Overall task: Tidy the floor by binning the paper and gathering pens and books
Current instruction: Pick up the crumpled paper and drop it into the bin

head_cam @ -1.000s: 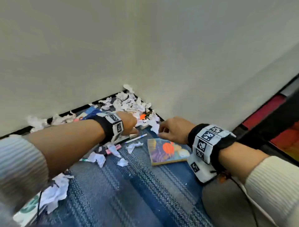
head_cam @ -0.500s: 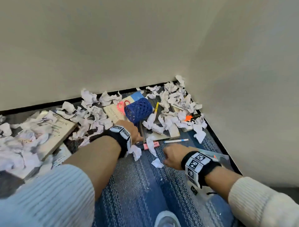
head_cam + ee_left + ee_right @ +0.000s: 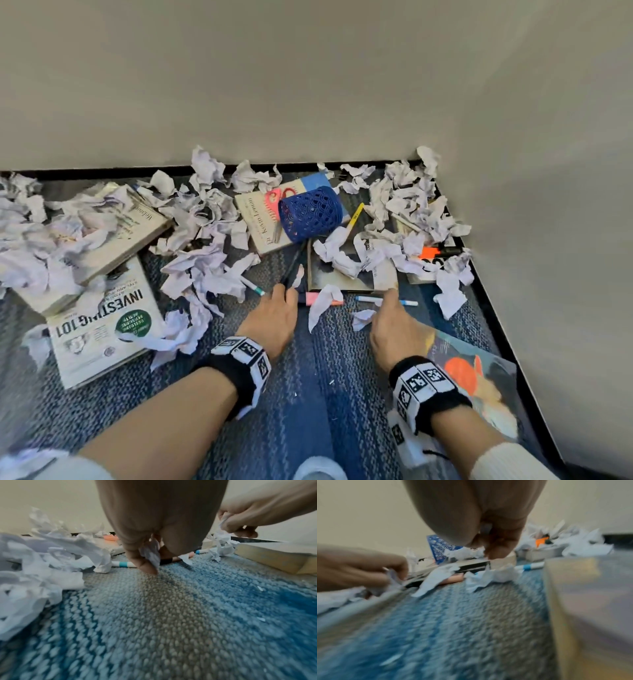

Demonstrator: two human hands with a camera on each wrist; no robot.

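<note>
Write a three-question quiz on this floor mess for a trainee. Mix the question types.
1. True or false: the blue basket stands upright.
2. What does the left hand pinch? A) a pen B) a paper scrap C) scissors
3. Fill in: the big book at the left of the head view reads "Investing ___".
Key: 1. False; it lies on its side on another book. 2. B. 3. 101.
</note>
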